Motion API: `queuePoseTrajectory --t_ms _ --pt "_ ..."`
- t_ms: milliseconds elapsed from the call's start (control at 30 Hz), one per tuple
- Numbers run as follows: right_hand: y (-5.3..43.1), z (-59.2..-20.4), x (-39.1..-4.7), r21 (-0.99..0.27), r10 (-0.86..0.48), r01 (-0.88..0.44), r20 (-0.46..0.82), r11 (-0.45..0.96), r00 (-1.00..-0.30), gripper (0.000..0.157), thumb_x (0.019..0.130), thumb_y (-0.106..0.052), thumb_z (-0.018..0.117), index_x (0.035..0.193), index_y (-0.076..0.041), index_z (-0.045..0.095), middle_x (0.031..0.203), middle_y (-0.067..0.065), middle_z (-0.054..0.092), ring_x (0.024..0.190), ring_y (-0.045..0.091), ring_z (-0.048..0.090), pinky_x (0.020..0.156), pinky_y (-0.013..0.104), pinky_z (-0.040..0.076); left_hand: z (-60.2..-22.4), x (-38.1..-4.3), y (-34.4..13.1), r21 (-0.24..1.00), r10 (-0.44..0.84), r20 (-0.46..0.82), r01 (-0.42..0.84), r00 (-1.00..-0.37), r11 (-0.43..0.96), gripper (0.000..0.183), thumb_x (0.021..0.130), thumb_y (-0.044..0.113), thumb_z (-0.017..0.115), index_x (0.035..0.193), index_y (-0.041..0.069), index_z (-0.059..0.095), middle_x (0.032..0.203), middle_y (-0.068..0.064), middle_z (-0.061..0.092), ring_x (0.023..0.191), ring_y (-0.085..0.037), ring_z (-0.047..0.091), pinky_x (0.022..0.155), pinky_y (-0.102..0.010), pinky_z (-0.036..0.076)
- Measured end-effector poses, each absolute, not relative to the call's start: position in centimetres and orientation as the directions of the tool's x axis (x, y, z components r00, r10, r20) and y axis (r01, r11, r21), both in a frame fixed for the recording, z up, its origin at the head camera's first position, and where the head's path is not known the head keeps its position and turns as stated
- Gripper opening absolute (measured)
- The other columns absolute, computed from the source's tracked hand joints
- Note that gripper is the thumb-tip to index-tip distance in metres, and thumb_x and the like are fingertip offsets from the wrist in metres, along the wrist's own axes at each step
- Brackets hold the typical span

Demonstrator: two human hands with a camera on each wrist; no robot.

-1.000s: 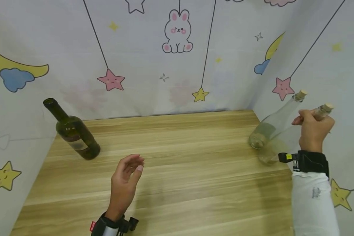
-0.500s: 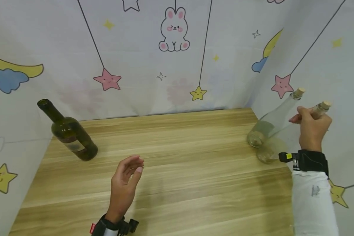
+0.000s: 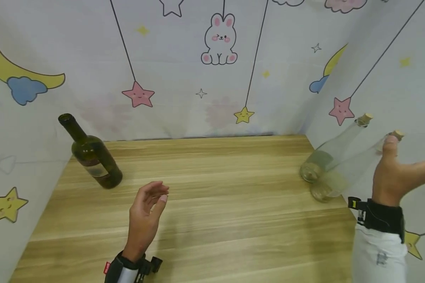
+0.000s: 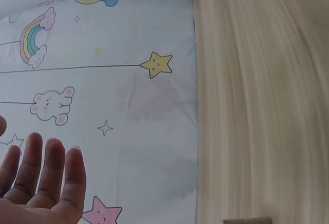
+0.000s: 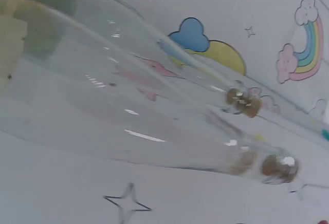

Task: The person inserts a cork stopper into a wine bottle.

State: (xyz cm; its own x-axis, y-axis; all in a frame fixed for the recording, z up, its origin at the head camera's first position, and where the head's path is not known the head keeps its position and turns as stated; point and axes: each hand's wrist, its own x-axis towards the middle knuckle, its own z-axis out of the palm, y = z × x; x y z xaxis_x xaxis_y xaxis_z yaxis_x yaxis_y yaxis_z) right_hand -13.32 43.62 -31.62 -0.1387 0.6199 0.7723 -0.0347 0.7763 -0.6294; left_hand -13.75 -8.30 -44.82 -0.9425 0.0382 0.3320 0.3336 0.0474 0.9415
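Two clear glass bottles stand side by side at the table's right end, a farther one [image 3: 334, 145] and a nearer one [image 3: 352, 171], each with a cork in its mouth. My right hand [image 3: 393, 173] is beside the nearer bottle's neck, thumb up and fingers spread to the right, partly out of frame. Its thumb overlaps the neck just below the cork [image 3: 398, 134]. In the right wrist view both bottles slant across, corks [image 5: 280, 167] at the right. My left hand [image 3: 145, 220] hovers above the table, fingers loosely bent, holding nothing.
A dark green wine bottle [image 3: 97, 161] with a label stands at the table's left end. The wood-grain table [image 3: 216, 204] is bordered by a white printed cloth [image 3: 177, 59] at the back and on both sides.
My right hand has let go of the nearer clear bottle's neck and spread its fingers to the right. The bottle stays standing. My left hand keeps nearly the same pose.
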Motion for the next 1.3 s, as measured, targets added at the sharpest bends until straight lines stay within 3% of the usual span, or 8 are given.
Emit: queuePoseTrajectory --t_ms 133,233,300,500,633,900,1100,1300 --pt "39.3 -30.3 -12.1 -0.451 0.461 -0.144 0.886 0.881 0.045 0.045 0.086 -0.019 0.064 0.115 0.010 0.046 0.126 -0.001 0.049 0.123 0.012 0.042 0.115 0.025 0.022 -44.4 -14.6 -10.0 0.926 -0.046 0.372 0.368 -0.927 0.082 0.038 0.098 -0.007 0.056 0.136 -0.001 0.050 0.122 -0.018 0.061 0.114 -0.014 0.060 0.095 -0.012 0.049" --pt "35.8 -29.9 -11.9 -0.377 0.428 -0.315 0.897 0.871 0.109 0.037 0.077 -0.022 0.065 0.096 0.008 0.053 0.110 0.002 0.055 0.111 0.022 0.049 0.108 0.032 0.030 -44.0 -15.6 -11.6 0.906 -0.134 0.419 0.404 -0.898 0.125 0.036 0.098 -0.008 0.056 0.134 -0.003 0.053 0.121 -0.017 0.061 0.114 -0.010 0.059 0.094 -0.012 0.048" --pt "33.8 -30.1 -11.9 -0.360 0.440 -0.410 0.890 0.838 0.118 0.043 0.073 -0.030 0.068 0.085 0.010 0.056 0.102 0.002 0.057 0.102 0.024 0.053 0.102 0.033 0.035 -43.8 -16.6 -12.8 0.891 -0.213 0.453 0.431 -0.866 0.144 0.034 0.097 -0.010 0.057 0.131 -0.006 0.055 0.119 -0.016 0.062 0.112 -0.011 0.060 0.092 -0.011 0.048" --pt "29.6 -32.4 -12.8 -0.359 0.413 -0.415 0.909 0.836 0.045 0.046 0.069 -0.030 0.065 0.070 0.016 0.057 0.073 0.019 0.061 0.078 0.040 0.052 0.092 0.031 0.024 -42.9 -20.7 -15.7 0.891 -0.504 0.452 0.398 -0.736 0.218 0.030 0.092 -0.001 0.067 0.121 -0.001 0.062 0.115 0.005 0.056 0.109 -0.016 0.053 0.090 -0.020 0.045" --pt "27.6 -33.9 -13.5 -0.339 0.373 -0.441 0.928 0.831 -0.010 0.042 0.072 -0.026 0.063 0.069 0.015 0.057 0.071 0.031 0.059 0.073 0.052 0.044 0.090 0.034 0.018 -42.4 -23.0 -17.3 0.921 -0.618 0.388 0.292 -0.684 0.256 0.050 0.088 0.011 0.075 0.132 0.010 0.053 0.130 0.005 0.045 0.121 -0.013 0.039 0.096 -0.031 0.034" --pt "27.0 -35.1 -14.0 -0.294 0.301 -0.498 0.951 0.816 -0.069 0.039 0.076 -0.024 0.065 0.068 0.013 0.058 0.067 0.029 0.057 0.069 0.050 0.044 0.091 0.035 0.018 -43.1 -26.2 -20.2 0.951 -0.587 0.297 0.180 -0.753 0.251 0.085 0.082 0.020 0.082 0.149 0.024 0.029 0.153 -0.002 0.027 0.141 -0.016 0.027 0.121 -0.047 0.020" --pt "27.0 -34.8 -13.4 -0.302 0.269 -0.507 0.953 0.808 -0.138 0.030 0.073 -0.014 0.062 0.068 0.015 0.058 0.066 0.029 0.056 0.067 0.047 0.045 0.091 0.035 0.017 -43.5 -27.7 -20.0 0.965 -0.579 0.238 0.120 -0.779 0.235 0.090 0.082 0.025 0.081 0.152 0.022 0.024 0.155 -0.006 0.029 0.135 -0.023 0.038 0.115 -0.049 0.033" --pt "27.3 -35.5 -13.2 -0.289 0.221 -0.508 0.956 0.811 -0.190 0.024 0.072 -0.008 0.061 0.068 0.016 0.058 0.064 0.029 0.055 0.063 0.044 0.044 0.090 0.034 0.017 -43.7 -28.5 -20.0 0.969 -0.604 0.222 0.105 -0.765 0.224 0.090 0.081 0.030 0.081 0.152 0.023 0.026 0.152 -0.007 0.035 0.130 -0.024 0.043 0.110 -0.052 0.037"
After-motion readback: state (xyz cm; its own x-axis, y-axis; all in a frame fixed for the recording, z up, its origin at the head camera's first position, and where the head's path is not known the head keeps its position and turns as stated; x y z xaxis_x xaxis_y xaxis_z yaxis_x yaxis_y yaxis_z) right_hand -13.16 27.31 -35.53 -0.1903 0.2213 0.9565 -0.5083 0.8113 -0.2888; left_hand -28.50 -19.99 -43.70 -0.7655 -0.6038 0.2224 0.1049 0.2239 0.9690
